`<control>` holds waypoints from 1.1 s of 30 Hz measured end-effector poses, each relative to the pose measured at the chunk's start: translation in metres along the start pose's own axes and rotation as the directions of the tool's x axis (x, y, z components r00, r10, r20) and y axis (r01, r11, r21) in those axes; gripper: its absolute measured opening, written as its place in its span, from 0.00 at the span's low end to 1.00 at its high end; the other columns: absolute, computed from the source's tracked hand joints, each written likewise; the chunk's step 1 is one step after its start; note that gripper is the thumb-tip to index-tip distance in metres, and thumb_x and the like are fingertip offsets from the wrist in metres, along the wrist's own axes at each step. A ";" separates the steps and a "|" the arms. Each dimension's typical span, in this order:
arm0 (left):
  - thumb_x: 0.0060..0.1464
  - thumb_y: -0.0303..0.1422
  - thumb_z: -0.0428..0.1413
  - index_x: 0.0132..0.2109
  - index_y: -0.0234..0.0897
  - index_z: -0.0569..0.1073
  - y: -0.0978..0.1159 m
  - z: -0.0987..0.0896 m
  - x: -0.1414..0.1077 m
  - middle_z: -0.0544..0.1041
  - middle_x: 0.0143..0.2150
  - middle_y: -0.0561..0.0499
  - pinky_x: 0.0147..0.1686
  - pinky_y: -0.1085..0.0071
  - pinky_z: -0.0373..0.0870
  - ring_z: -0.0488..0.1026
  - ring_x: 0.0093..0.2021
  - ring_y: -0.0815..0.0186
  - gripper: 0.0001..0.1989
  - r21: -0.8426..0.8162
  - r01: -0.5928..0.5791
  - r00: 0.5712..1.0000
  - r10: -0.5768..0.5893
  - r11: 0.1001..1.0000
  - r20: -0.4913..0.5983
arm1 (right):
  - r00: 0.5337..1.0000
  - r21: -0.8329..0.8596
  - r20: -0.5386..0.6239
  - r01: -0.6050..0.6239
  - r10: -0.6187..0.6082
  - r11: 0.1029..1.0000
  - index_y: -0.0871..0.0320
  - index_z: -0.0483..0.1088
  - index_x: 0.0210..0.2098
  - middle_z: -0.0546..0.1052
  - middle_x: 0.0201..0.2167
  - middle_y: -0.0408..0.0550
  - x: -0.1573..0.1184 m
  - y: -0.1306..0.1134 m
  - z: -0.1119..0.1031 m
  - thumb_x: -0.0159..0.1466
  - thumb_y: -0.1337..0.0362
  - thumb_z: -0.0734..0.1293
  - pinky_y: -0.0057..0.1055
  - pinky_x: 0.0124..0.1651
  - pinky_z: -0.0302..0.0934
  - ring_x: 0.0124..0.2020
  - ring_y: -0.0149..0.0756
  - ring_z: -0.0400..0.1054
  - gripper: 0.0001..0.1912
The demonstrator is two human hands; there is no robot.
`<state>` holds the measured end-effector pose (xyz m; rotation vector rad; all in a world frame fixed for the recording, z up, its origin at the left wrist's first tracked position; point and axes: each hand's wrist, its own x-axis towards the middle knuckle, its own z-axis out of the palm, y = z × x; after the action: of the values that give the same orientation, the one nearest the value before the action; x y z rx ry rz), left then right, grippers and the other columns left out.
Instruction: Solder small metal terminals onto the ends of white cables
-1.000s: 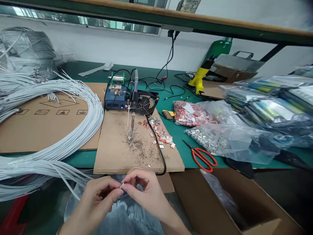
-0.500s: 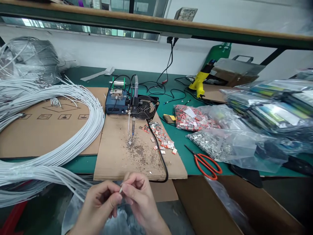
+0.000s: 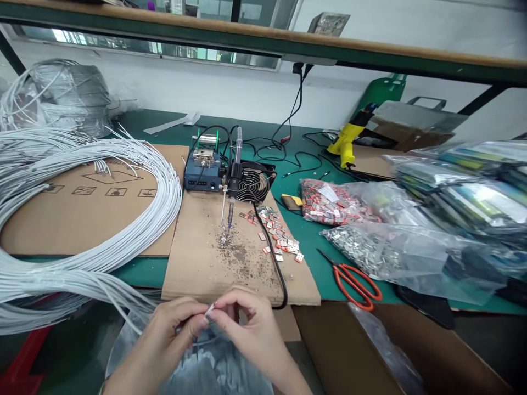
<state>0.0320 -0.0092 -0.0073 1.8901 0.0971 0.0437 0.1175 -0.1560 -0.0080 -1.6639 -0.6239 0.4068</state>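
My left hand [image 3: 173, 334] and my right hand [image 3: 253, 329] meet just below the bench's front edge, fingertips pinched together on the end of a thin white wire [image 3: 209, 311]. The wire's tip sticks up between my thumbs. Whether a small part sits on that tip is too small to tell. Under my hands lies a clear plastic bag [image 3: 206, 367]. Beyond them, a cardboard sheet [image 3: 197, 263] carries a fixed soldering iron [image 3: 230, 211] with solder crumbs beneath it and a scatter of small red and silver connectors [image 3: 280, 238].
A big coil of white wires [image 3: 82, 230] fills the left side. A blue soldering station [image 3: 203, 173] and small fan [image 3: 249, 185] stand behind the iron. Red-handled scissors [image 3: 354, 277], bags of parts [image 3: 370, 247], a yellow tool [image 3: 346, 144] and an open cardboard box [image 3: 362, 351] lie to the right.
My hands stay pinched on the wire end, shifting only slightly. The view has drifted a little, so the bench items sit a bit further right and lower.
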 end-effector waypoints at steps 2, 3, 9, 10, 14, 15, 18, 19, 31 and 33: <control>0.60 0.36 0.49 0.37 0.37 0.76 0.000 0.001 -0.001 0.72 0.25 0.52 0.25 0.78 0.60 0.66 0.24 0.71 0.12 0.078 0.014 0.999 -0.016 0.997 0.031 | 1.000 -0.044 0.006 0.024 -0.024 0.999 0.62 0.73 0.24 0.68 0.19 0.43 -0.001 -0.001 -0.002 0.55 0.68 0.69 0.25 0.26 0.53 0.21 0.29 0.60 0.05; 0.61 0.36 0.49 0.37 0.37 0.75 0.000 0.002 -0.001 0.73 0.26 0.52 0.25 0.78 0.60 0.67 0.25 0.71 0.12 0.100 0.023 0.999 -0.026 0.995 0.033 | 0.999 -0.059 0.013 0.034 -0.033 0.998 0.61 0.73 0.24 0.68 0.19 0.43 -0.001 -0.001 -0.003 0.55 0.68 0.69 0.25 0.26 0.53 0.21 0.28 0.60 0.04; 0.59 0.36 0.50 0.34 0.38 0.75 -0.001 0.003 0.000 0.71 0.25 0.53 0.26 0.77 0.59 0.67 0.26 0.70 0.11 0.289 -0.019 0.996 0.042 0.957 -0.074 | 0.996 -0.150 0.089 0.010 0.004 0.989 0.60 0.73 0.26 0.71 0.22 0.43 0.001 -0.003 -0.013 0.56 0.68 0.68 0.24 0.26 0.53 0.24 0.28 0.61 0.03; 0.59 0.35 0.51 0.34 0.38 0.75 -0.002 0.003 0.000 0.71 0.24 0.53 0.25 0.77 0.59 0.67 0.25 0.70 0.11 0.296 -0.027 0.996 0.051 0.955 -0.075 | 0.994 -0.144 0.113 0.000 0.016 0.990 0.60 0.73 0.26 0.71 0.22 0.43 0.002 -0.002 -0.015 0.56 0.68 0.68 0.24 0.26 0.52 0.24 0.28 0.61 0.03; 0.57 0.36 0.52 0.30 0.36 0.75 -0.002 0.004 0.002 0.71 0.23 0.53 0.23 0.77 0.58 0.66 0.23 0.71 0.11 0.196 0.005 0.996 0.012 0.981 -0.085 | 0.994 0.105 0.093 -0.066 0.057 0.992 0.62 0.70 0.21 0.68 0.18 0.43 0.006 0.005 -0.008 0.54 0.65 0.69 0.25 0.24 0.51 0.21 0.28 0.58 0.08; 0.56 0.36 0.53 0.28 0.35 0.74 -0.001 0.006 0.003 0.70 0.22 0.53 0.22 0.78 0.58 0.64 0.22 0.71 0.12 0.130 0.035 0.994 -0.021 0.991 -0.111 | 0.996 0.198 0.057 -0.073 0.062 0.977 0.62 0.69 0.20 0.68 0.18 0.43 0.006 0.007 -0.003 0.53 0.64 0.70 0.25 0.23 0.51 0.20 0.28 0.58 0.10; 0.51 0.38 0.56 0.25 0.33 0.72 0.005 0.012 0.005 0.66 0.21 0.55 0.18 0.80 0.58 0.60 0.19 0.74 0.13 -0.157 0.171 0.958 -0.201 0.973 -0.203 | 0.996 0.437 -0.069 -0.022 0.058 0.899 0.61 0.67 0.20 0.67 0.17 0.43 0.006 0.011 0.015 0.52 0.65 0.71 0.24 0.23 0.51 0.20 0.27 0.57 0.10; 0.50 0.38 0.57 0.25 0.33 0.71 0.007 0.015 0.006 0.65 0.21 0.55 0.16 0.80 0.58 0.60 0.18 0.75 0.13 -0.247 0.205 0.942 -0.260 0.947 -0.214 | 0.994 0.492 -0.097 -0.001 0.056 0.871 0.61 0.67 0.20 0.67 0.17 0.42 0.006 0.012 0.019 0.53 0.65 0.71 0.23 0.24 0.51 0.20 0.26 0.57 0.10; 0.45 0.39 0.60 0.23 0.31 0.71 0.017 0.015 0.004 0.64 0.18 0.56 0.15 0.81 0.57 0.60 0.15 0.76 0.14 -0.391 0.276 0.907 -0.372 0.878 -0.196 | 0.977 0.174 0.077 -0.208 0.197 0.963 0.63 0.72 0.27 0.66 0.19 0.42 0.008 -0.005 -0.007 0.52 0.64 0.70 0.23 0.24 0.50 0.21 0.26 0.56 0.08; 0.47 0.40 0.58 0.24 0.31 0.71 0.016 0.015 0.003 0.64 0.18 0.56 0.16 0.80 0.57 0.60 0.16 0.75 0.14 -0.337 0.280 0.912 -0.358 0.899 -0.199 | 0.973 0.112 0.090 -0.224 0.214 0.968 0.63 0.72 0.26 0.66 0.19 0.42 0.008 -0.009 -0.004 0.53 0.62 0.68 0.25 0.25 0.51 0.21 0.27 0.57 0.08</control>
<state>0.0369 -0.0279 0.0028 1.5322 0.5520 0.0726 0.1248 -0.1535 0.0024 -1.6111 -0.4624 0.6589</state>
